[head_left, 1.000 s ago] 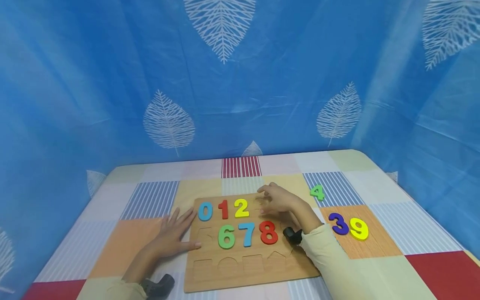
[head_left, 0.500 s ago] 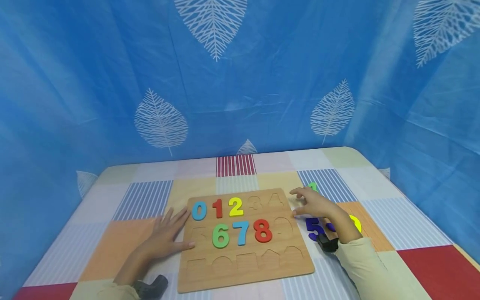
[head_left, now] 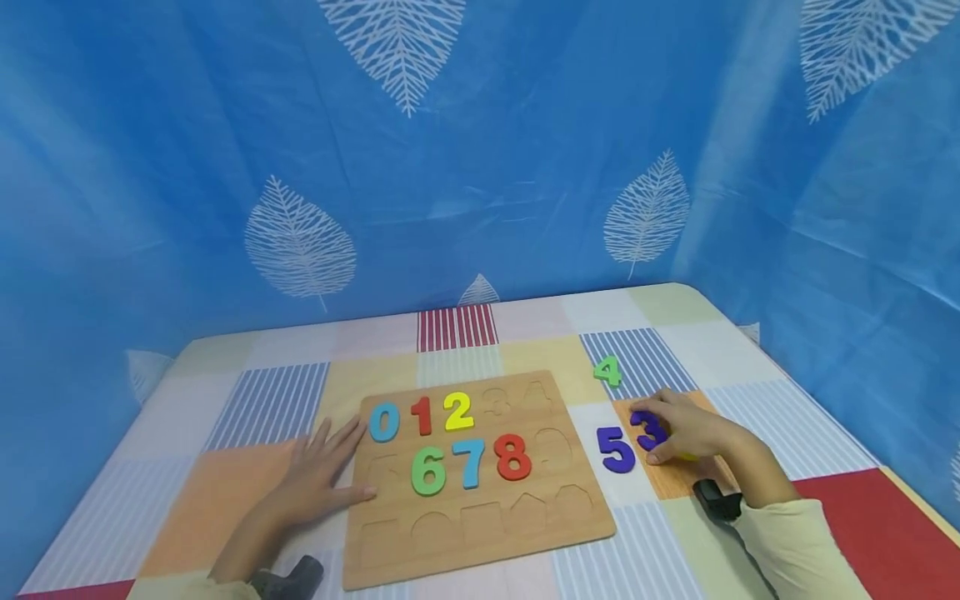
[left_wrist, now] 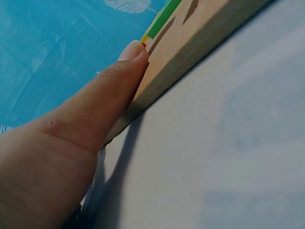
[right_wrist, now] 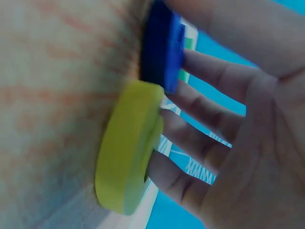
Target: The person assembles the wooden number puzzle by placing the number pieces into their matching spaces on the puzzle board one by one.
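A wooden number board (head_left: pixel 491 492) lies on the table, bearing a blue 0 (head_left: pixel 385 422), a red 1, a yellow 2, a green 6, a light blue 7 and a red 8. My left hand (head_left: pixel 315 479) rests spread along its left edge; its thumb (left_wrist: pixel 114 81) lies on the board in the left wrist view. At the right, my right hand (head_left: pixel 693 429) holds a purple number 3 (head_left: pixel 647 429) between thumb and fingers, still low over the cloth. Under that hand, a yellow 9 (right_wrist: pixel 126 152) touches or nearly touches some fingers in the right wrist view, mostly hidden from the head view.
A purple 5 (head_left: pixel 616 450) lies between the board and my right hand. Farther back is a green 4 (head_left: pixel 608 372). A patchwork cloth (head_left: pixel 525 321) covers the table, and a blue leaf-patterned curtain (head_left: pixel 480 167) stands behind.
My right hand has moved from the board's upper right, past the purple 5, to the purple 3. The purple 5, mostly hidden earlier, shows fully. The left hand stays on the board's edge.
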Demonstrator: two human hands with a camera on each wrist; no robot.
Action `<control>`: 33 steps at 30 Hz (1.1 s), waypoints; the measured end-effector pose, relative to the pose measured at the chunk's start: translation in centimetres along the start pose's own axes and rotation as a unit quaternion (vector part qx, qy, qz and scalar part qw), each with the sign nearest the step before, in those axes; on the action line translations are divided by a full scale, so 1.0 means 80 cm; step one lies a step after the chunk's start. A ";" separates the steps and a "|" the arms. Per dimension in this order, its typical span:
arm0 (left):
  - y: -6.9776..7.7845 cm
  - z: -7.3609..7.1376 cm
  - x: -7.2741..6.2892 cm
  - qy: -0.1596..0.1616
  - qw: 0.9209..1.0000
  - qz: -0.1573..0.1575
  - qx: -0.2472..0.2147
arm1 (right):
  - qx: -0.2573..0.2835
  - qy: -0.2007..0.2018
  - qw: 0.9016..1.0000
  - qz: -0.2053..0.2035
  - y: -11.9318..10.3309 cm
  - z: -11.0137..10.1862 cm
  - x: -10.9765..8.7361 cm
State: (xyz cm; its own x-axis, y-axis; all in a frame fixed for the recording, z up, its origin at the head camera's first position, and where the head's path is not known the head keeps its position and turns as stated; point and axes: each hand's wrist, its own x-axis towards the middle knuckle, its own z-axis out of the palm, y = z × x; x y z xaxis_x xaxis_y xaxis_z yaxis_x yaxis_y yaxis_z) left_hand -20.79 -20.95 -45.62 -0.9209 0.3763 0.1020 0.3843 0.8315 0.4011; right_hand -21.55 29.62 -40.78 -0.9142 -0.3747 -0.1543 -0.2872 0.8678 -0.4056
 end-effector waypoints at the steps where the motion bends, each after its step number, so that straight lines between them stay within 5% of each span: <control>1: -0.001 0.001 0.000 0.000 1.000 0.001 0.000 | -0.004 0.000 1.000 -0.001 0.000 0.000 0.000; 10: -0.001 0.002 0.000 -0.008 1.000 -0.020 -0.003 | -0.008 0.015 1.000 0.003 -0.009 0.000 0.019; 14: -0.001 -0.002 -0.003 -0.001 1.000 -0.017 -0.006 | 0.006 0.031 1.000 0.004 -0.035 0.000 0.049; 24: -0.004 0.002 0.000 -0.007 1.000 -0.015 -0.002 | 0.017 0.025 0.997 -0.066 -0.111 0.018 0.123; 33: -0.002 0.002 0.002 -0.016 1.000 -0.020 -0.014 | 0.014 -0.012 0.999 -0.051 -0.160 0.036 0.163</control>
State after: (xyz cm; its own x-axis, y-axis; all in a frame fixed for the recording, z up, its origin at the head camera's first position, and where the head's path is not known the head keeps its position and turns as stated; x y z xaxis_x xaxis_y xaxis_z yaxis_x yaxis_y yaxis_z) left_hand -20.95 -20.97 -45.80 -0.9328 0.3558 0.0570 0.3447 0.8350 0.4288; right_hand -28.98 12.67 -40.17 -0.8731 -0.4693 -0.1323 -0.3705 0.8149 -0.4457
